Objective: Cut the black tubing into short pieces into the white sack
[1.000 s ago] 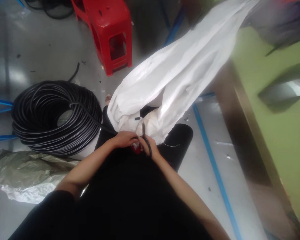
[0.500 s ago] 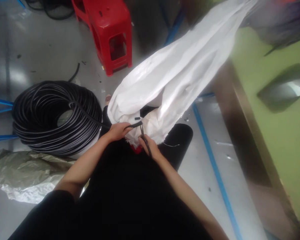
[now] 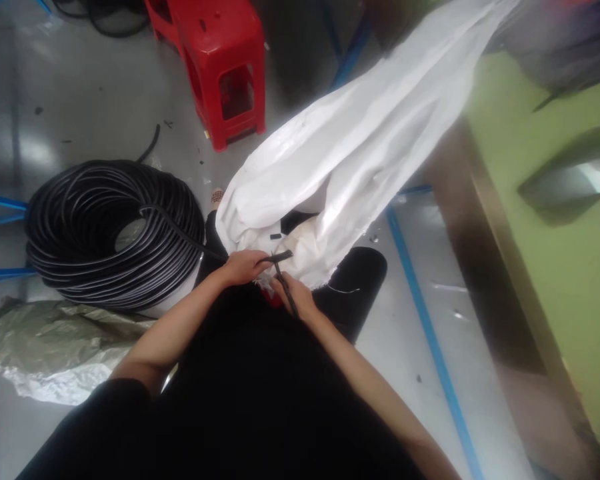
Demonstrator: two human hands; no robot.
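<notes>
My left hand (image 3: 247,267) is closed around a black hose (image 3: 283,257), its end sticking out to the right past my fingers. The hose runs back leftward to a large coil (image 3: 70,233) on the floor. My right hand (image 3: 297,297) grips a pair of dark scissors (image 3: 286,288), whose thin blades meet the hose between my left fingers and its end. Whether the blades are fully closed is too small to make out. Beneath both hands, a white woven sack (image 3: 300,160) lies across my lap. One short black hose piece (image 3: 275,236) rests on it.
A red plastic stool (image 3: 225,60) stands on the floor ahead. An olive and silver bag (image 3: 55,353) lies below the coil. At right is a green-topped table (image 3: 530,167) bearing a grey object (image 3: 570,180). Blue tape (image 3: 430,327) marks the floor, with small black scraps around.
The hose end has shifted right and a little down, now reaching further past the scissors. The blades have moved left along the hose, closer to my left fingers.
</notes>
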